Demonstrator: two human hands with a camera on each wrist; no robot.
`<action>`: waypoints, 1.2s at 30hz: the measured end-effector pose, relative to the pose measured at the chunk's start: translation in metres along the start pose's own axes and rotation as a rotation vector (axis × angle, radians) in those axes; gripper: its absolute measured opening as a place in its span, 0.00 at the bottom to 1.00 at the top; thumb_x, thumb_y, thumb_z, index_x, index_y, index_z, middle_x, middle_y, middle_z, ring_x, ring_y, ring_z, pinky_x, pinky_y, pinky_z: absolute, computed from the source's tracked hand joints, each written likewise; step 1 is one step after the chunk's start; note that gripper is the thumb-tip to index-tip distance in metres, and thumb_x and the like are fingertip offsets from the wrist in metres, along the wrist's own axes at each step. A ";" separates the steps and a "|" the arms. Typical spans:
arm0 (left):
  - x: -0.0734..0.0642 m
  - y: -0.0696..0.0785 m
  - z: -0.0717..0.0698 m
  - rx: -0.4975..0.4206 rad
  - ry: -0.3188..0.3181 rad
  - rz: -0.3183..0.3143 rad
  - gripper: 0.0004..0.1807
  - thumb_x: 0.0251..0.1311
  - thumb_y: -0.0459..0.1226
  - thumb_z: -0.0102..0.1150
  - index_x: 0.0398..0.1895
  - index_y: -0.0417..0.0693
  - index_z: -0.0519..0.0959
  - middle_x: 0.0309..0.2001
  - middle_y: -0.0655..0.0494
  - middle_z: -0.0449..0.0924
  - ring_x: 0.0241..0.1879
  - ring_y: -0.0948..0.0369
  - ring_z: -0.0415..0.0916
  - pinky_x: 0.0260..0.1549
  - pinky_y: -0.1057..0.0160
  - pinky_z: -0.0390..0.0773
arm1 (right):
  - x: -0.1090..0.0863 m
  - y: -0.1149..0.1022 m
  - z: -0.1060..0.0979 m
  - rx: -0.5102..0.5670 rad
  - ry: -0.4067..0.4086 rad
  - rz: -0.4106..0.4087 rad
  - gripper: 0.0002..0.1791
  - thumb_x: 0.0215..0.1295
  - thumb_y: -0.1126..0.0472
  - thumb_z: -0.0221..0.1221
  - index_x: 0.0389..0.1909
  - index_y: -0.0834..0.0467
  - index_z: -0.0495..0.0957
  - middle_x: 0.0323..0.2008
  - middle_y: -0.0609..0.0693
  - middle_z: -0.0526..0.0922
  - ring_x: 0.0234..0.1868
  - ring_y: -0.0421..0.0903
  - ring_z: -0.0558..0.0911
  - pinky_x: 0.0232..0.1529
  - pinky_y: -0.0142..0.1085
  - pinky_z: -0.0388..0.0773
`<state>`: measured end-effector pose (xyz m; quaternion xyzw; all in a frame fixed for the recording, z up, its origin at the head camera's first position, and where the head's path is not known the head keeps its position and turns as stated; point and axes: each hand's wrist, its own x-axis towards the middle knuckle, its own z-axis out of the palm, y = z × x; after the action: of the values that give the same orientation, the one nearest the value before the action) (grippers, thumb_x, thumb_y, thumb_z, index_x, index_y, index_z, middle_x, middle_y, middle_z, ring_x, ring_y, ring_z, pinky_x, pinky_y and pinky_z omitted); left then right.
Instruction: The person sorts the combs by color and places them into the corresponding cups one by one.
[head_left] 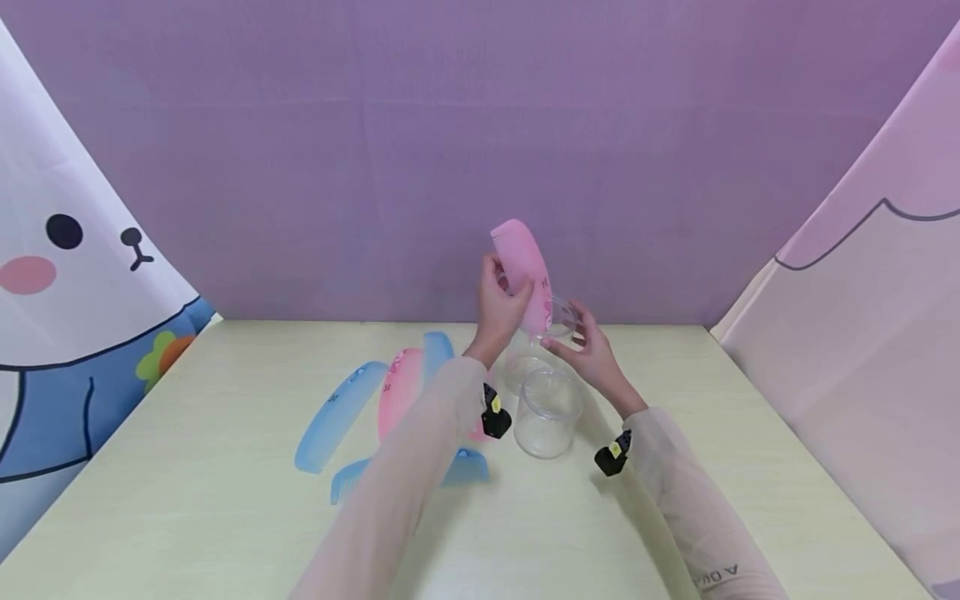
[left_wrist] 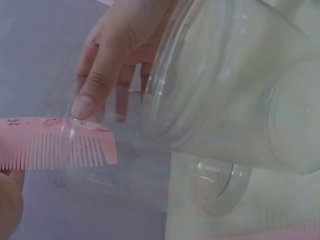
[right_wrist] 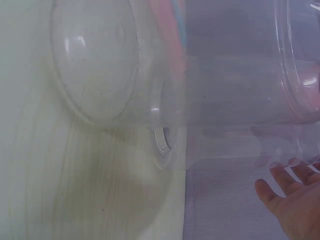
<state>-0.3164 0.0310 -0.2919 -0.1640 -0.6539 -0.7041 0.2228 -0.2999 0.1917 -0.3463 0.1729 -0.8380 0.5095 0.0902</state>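
A pink comb (head_left: 525,271) is pinched in my left hand (head_left: 502,312), held upright and slightly tilted, teeth toward the left. Its lower end overlaps the rim of a clear plastic jar (head_left: 522,367) in the head view. My right hand (head_left: 596,358) grips this jar near the rim, thumb on the near side and fingers round the far side. Seen from the left wrist, the right thumb lies right at the decorated edge of the comb. A second clear jar (head_left: 546,429) stands closer to me, in front of the first.
Left of the jars, several combs lie on the table (head_left: 187,500): a blue comb (head_left: 337,417), a pink comb (head_left: 400,392) and another blue comb (head_left: 437,352). A further blue comb (head_left: 465,468) is partly hidden under my left sleeve. A purple backdrop (head_left: 375,167) rises behind.
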 end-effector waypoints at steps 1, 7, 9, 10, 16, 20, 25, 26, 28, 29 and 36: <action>0.001 -0.005 0.001 -0.002 0.004 0.005 0.21 0.53 0.25 0.55 0.49 0.35 0.61 0.49 0.41 0.69 0.52 0.49 0.72 0.50 0.59 0.76 | 0.002 0.004 0.000 -0.008 0.002 -0.004 0.45 0.58 0.59 0.61 0.69 0.63 0.45 0.66 0.67 0.55 0.63 0.66 0.62 0.60 0.57 0.62; 0.006 -0.021 0.005 0.013 0.012 0.016 0.20 0.54 0.28 0.58 0.49 0.40 0.64 0.48 0.45 0.72 0.48 0.52 0.76 0.47 0.62 0.78 | 0.008 0.024 0.002 -0.016 0.024 0.003 0.46 0.56 0.54 0.62 0.69 0.55 0.46 0.66 0.61 0.58 0.63 0.60 0.64 0.62 0.54 0.62; 0.006 -0.021 0.005 0.021 0.011 0.008 0.19 0.55 0.29 0.58 0.49 0.40 0.65 0.48 0.44 0.73 0.48 0.52 0.76 0.47 0.62 0.78 | 0.008 0.024 0.002 -0.021 0.019 0.012 0.46 0.56 0.53 0.62 0.69 0.56 0.46 0.66 0.61 0.58 0.63 0.60 0.64 0.62 0.54 0.62; 0.006 -0.021 0.006 0.028 0.011 0.005 0.19 0.55 0.29 0.58 0.49 0.40 0.65 0.48 0.44 0.73 0.48 0.52 0.76 0.48 0.62 0.78 | 0.007 0.020 0.002 -0.020 0.016 0.021 0.46 0.56 0.54 0.62 0.69 0.57 0.46 0.66 0.62 0.57 0.63 0.61 0.64 0.62 0.54 0.62; 0.005 -0.023 0.007 0.039 -0.005 -0.004 0.17 0.56 0.31 0.57 0.48 0.41 0.66 0.47 0.46 0.74 0.48 0.53 0.75 0.49 0.62 0.77 | -0.001 -0.007 0.000 0.009 0.008 0.034 0.44 0.57 0.61 0.61 0.68 0.63 0.46 0.66 0.66 0.56 0.64 0.64 0.61 0.63 0.56 0.60; 0.006 -0.026 0.009 0.045 -0.032 -0.032 0.16 0.56 0.30 0.57 0.47 0.41 0.67 0.46 0.46 0.73 0.46 0.54 0.75 0.49 0.63 0.76 | -0.003 -0.009 0.000 0.007 0.009 0.020 0.43 0.57 0.62 0.61 0.68 0.65 0.46 0.66 0.68 0.55 0.64 0.65 0.61 0.63 0.56 0.60; 0.004 -0.026 0.009 0.006 -0.084 -0.073 0.17 0.56 0.29 0.57 0.49 0.38 0.67 0.45 0.43 0.73 0.45 0.51 0.75 0.49 0.60 0.77 | -0.003 -0.008 0.000 0.022 0.010 0.012 0.43 0.57 0.63 0.61 0.68 0.65 0.46 0.66 0.68 0.55 0.64 0.66 0.60 0.63 0.56 0.60; 0.003 -0.023 0.009 0.001 -0.088 -0.071 0.17 0.56 0.28 0.56 0.48 0.36 0.67 0.45 0.42 0.72 0.45 0.51 0.75 0.49 0.59 0.77 | -0.003 -0.008 0.000 0.026 0.008 0.013 0.43 0.57 0.62 0.61 0.68 0.65 0.46 0.66 0.68 0.55 0.64 0.66 0.60 0.63 0.56 0.60; 0.000 -0.016 0.008 0.000 -0.090 -0.060 0.16 0.55 0.26 0.56 0.47 0.34 0.68 0.45 0.40 0.72 0.44 0.48 0.74 0.49 0.57 0.76 | -0.003 -0.008 -0.001 0.031 0.006 0.015 0.43 0.57 0.63 0.61 0.68 0.65 0.46 0.66 0.68 0.55 0.64 0.66 0.60 0.63 0.56 0.59; -0.001 -0.012 0.008 0.001 -0.089 -0.053 0.16 0.54 0.26 0.56 0.46 0.32 0.68 0.44 0.38 0.72 0.44 0.48 0.74 0.49 0.56 0.76 | -0.003 -0.008 -0.001 0.033 0.005 0.017 0.43 0.57 0.63 0.60 0.68 0.65 0.45 0.66 0.68 0.55 0.64 0.66 0.60 0.63 0.56 0.59; -0.008 -0.001 0.004 0.013 -0.095 -0.029 0.15 0.52 0.22 0.55 0.45 0.27 0.68 0.44 0.34 0.73 0.44 0.44 0.73 0.50 0.53 0.75 | -0.002 -0.008 -0.001 0.030 0.005 0.024 0.43 0.58 0.63 0.60 0.68 0.65 0.45 0.66 0.67 0.55 0.64 0.66 0.60 0.63 0.57 0.59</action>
<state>-0.3105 0.0359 -0.2961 -0.1860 -0.6706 -0.6946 0.1823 -0.2945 0.1891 -0.3399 0.1628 -0.8322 0.5234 0.0836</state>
